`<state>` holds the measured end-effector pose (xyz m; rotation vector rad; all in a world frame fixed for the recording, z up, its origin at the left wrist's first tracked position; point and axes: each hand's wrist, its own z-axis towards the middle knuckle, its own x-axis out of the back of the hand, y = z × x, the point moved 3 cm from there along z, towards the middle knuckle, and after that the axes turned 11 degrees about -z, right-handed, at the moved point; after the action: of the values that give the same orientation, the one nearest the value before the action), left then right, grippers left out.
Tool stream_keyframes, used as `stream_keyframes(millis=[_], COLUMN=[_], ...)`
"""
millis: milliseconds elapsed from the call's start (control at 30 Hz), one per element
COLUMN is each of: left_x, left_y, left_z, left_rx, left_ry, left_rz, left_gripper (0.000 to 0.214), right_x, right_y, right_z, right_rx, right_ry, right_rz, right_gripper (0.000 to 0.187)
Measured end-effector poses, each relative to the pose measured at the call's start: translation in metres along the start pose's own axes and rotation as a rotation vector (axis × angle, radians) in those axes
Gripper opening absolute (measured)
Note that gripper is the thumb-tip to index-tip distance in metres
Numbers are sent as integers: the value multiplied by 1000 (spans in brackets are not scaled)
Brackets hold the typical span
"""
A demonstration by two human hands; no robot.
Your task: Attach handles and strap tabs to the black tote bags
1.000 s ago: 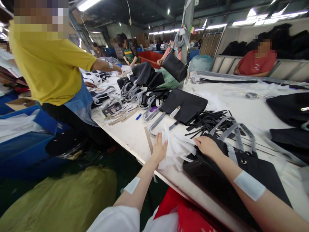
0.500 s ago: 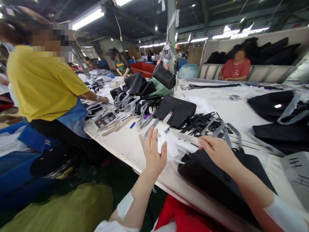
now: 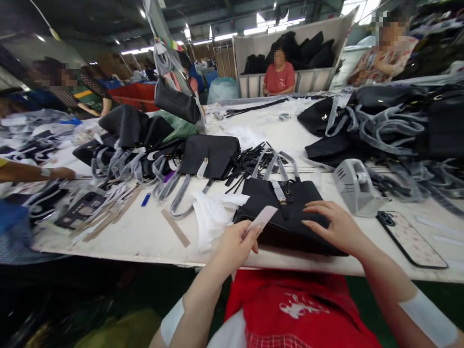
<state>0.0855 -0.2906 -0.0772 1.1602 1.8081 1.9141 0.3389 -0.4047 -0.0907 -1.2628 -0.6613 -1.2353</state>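
Note:
A short, flat pale strip is pinched between the thumb and fingers of my left hand, its free end pointing up and right. The strip is above the left front part of a black handbag lying on the table. The bag's handles and buckle tab are wrapped in clear film, and its opening faces me. My right hand is over the bag's right side, fingers apart and holding nothing; whether the fingertips touch the bag I cannot tell. Crumpled white sheets lie left of the bag.
Right of the bag stand a tape dispenser and a patterned phone. Black bags are heaped at the right, another bag and black straps behind. A brown strip lies left. A co-worker's arm reaches in.
The pale strip has passed from my right hand to my left. My right hand is now spread over the bag. The view has turned to the right.

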Motion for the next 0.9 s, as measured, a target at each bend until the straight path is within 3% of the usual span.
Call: stream_keyframes(millis=[133,233,333,533,633,700,800,900], left_x=[-17,-30,-36,-29,-38,-54,-87,-108], left_y=[-7,-11,-2,66,102,116,106,70], left_z=[12,21,24,37,68,98,144,169], left_rx=[29,122,177,3,-2,-25,-27,80], left_ry=[45,33,-35,-84,-128,-198,-246,-117], left_rz=[-129,-212,-245,-125,-243,-403,-517,-363], left_gripper=[47,46,49,46,39,30,16,13], right_x=[-41,-56,-54,-39,-32,-27,-25,-33], right_y=[49,51,36,-15,-31,-35,-31,-14], right_z=[-41,-66,-84,-114,-113,-107,-97,-89], right_rx=[51,46,49,263,332,317,265,74], right_ry=[-83,-81,-73,-181,-268,-325,-366,-323], right_rz=[-95,-127,-164,-60,56,122,244,465], right_gripper=[38,38,38,44,46,42,32,27])
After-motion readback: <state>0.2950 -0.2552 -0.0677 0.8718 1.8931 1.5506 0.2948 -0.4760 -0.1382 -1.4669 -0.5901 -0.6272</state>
